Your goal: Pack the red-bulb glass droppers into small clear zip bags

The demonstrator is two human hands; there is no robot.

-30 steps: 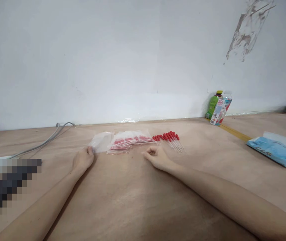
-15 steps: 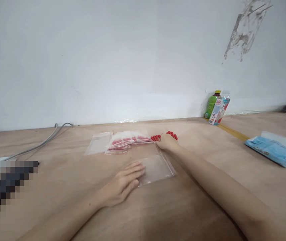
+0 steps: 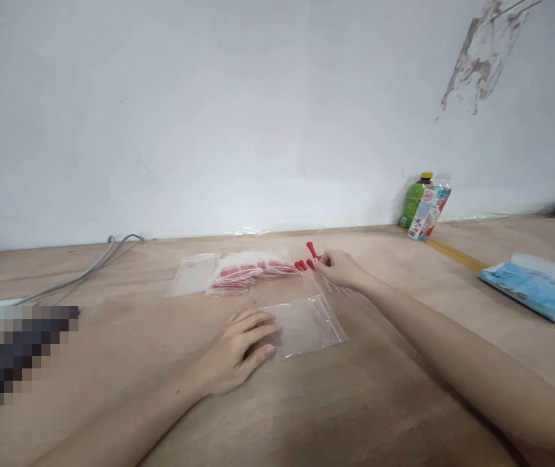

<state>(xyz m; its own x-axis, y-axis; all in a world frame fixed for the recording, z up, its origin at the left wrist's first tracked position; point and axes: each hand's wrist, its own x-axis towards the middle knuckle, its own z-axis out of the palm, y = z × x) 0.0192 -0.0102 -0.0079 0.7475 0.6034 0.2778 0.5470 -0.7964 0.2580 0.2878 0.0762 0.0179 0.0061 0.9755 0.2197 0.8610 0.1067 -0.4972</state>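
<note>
My left hand (image 3: 238,347) rests on the wooden table (image 3: 307,402), fingertips pressing the left edge of an empty clear zip bag (image 3: 307,326). My right hand (image 3: 340,267) reaches to the row of red-handled thin tools (image 3: 303,264) and pinches one red-handled tool (image 3: 312,250), lifted at a tilt. A pile of filled zip bags with red contents (image 3: 246,271) lies left of the tools, and an empty clear bag (image 3: 190,275) lies beside that pile.
A white wall runs behind the table. Two drink bottles (image 3: 423,206) stand against it at the right. A blue and white packet (image 3: 537,295) lies at the right edge. A grey cable (image 3: 87,271) trails at the left, near a blurred dark patch.
My left hand drew one clear bag from the pile toward me and now holds it flat. My right hand moved onto the red tools and lifted one.
</note>
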